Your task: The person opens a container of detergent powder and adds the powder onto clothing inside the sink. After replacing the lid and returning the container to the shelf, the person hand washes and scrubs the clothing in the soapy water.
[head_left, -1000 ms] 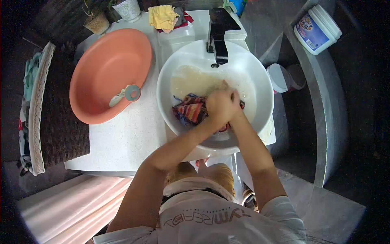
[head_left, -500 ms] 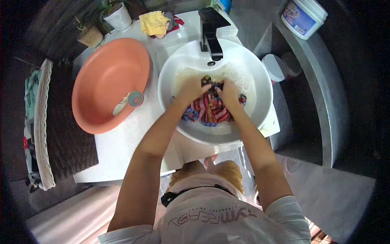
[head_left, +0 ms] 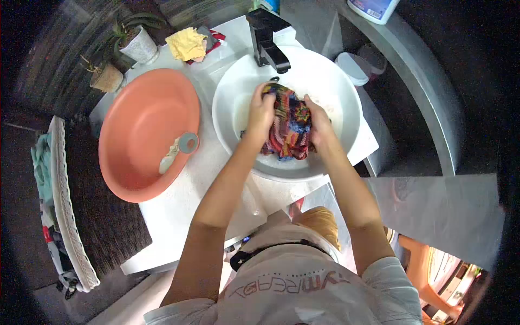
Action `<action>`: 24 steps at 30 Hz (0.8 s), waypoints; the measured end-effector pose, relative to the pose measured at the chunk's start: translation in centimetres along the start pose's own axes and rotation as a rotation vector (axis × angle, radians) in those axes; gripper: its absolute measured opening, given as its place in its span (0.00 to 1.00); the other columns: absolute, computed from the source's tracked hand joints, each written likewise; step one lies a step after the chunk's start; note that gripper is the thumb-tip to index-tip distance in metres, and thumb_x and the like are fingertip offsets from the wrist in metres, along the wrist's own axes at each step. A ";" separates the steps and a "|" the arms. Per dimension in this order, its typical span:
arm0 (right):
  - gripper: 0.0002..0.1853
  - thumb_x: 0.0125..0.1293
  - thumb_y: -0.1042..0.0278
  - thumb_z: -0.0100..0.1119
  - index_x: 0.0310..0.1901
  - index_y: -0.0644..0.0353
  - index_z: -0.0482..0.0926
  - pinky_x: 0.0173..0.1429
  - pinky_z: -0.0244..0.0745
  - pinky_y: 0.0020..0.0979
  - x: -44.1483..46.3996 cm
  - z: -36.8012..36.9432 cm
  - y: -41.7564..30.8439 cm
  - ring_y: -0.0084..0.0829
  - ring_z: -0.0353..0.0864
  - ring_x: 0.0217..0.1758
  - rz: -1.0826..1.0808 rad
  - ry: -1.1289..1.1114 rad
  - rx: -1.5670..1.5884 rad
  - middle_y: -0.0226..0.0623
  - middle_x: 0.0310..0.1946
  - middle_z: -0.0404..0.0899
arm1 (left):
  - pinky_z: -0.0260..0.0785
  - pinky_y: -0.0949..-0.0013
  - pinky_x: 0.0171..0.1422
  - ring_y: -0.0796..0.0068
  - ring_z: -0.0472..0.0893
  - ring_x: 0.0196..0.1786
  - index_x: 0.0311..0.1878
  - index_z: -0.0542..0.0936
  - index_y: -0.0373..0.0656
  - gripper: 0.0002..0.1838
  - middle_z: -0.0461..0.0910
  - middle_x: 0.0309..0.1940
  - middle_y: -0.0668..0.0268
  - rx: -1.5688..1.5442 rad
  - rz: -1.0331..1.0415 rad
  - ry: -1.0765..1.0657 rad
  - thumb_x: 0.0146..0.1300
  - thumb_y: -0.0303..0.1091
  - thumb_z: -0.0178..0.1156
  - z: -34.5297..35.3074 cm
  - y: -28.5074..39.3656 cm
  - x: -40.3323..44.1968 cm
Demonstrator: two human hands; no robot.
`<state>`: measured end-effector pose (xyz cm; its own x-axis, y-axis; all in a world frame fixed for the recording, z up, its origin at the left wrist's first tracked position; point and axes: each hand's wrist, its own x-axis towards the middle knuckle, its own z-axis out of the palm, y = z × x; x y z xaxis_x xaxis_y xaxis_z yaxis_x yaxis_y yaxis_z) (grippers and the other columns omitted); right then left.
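A wet, multicoloured patterned cloth is bunched up over the white round sink, which holds cloudy water. My left hand grips the cloth's left side, fingers curled at its upper edge. On the right side, my right hand is closed on the same cloth. The black faucet stands just behind, above the sink's far rim. The cloth's lower end hangs down toward the water, and it hides part of the basin.
An orange oval basin with a round grey-green object at its rim stands left of the sink. Behind are potted plants and a yellow cloth. A wicker basket is far left; another person's arm shows lower right.
The hands were together on the cloth low in the sink, then parted; now they hold it higher, one on each side. The view has shifted, and a person's arm has appeared lower right.
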<state>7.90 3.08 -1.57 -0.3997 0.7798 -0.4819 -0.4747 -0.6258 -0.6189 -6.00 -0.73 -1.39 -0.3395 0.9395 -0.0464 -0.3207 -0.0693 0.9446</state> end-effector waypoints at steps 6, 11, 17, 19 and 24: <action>0.18 0.68 0.57 0.44 0.54 0.57 0.70 0.48 0.73 0.31 -2.7 -0.1 3.1 0.29 0.76 0.42 -0.476 -0.165 -0.278 0.35 0.40 0.76 | 0.68 0.59 0.49 0.48 0.76 0.41 0.43 0.74 0.40 0.17 0.75 0.39 0.49 0.802 0.603 -0.189 0.49 0.34 0.56 6.6 2.5 -6.5; 0.15 0.68 0.57 0.43 0.46 0.58 0.72 0.46 0.74 0.30 -2.4 2.3 1.8 0.29 0.77 0.43 -0.015 0.106 -0.107 0.37 0.40 0.77 | 0.70 0.53 0.33 0.47 0.77 0.27 0.25 0.74 0.36 0.18 0.76 0.22 0.49 1.050 0.468 0.129 0.51 0.45 0.57 3.7 -1.3 0.6; 0.16 0.69 0.59 0.42 0.48 0.62 0.72 0.54 0.69 0.34 -2.4 1.0 2.2 0.32 0.75 0.47 -0.152 -0.112 0.041 0.42 0.45 0.75 | 0.69 0.53 0.38 0.50 0.78 0.31 0.26 0.78 0.38 0.20 0.78 0.28 0.50 1.143 0.602 -0.085 0.54 0.50 0.58 7.0 0.5 -5.3; 0.16 0.69 0.59 0.43 0.46 0.63 0.73 0.50 0.71 0.34 -0.6 1.1 2.9 0.32 0.76 0.43 -0.148 0.001 -0.021 0.42 0.41 0.76 | 0.69 0.54 0.38 0.49 0.78 0.32 0.26 0.79 0.38 0.20 0.78 0.29 0.48 1.038 0.499 0.024 0.55 0.48 0.55 6.1 -0.8 -3.3; 0.15 0.67 0.60 0.47 0.44 0.64 0.73 0.46 0.73 0.32 0.5 0.4 3.2 0.32 0.77 0.39 -0.105 0.037 0.063 0.40 0.36 0.77 | 0.69 0.51 0.37 0.49 0.78 0.30 0.25 0.79 0.39 0.17 0.78 0.25 0.51 1.048 0.359 0.148 0.57 0.44 0.51 4.8 -0.8 -1.0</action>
<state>5.91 1.45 -3.50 -0.3161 0.8405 -0.4400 -0.5610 -0.5396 -0.6278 -1.12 -0.01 -0.56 -0.3869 0.8679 0.3117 0.6973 0.0542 0.7147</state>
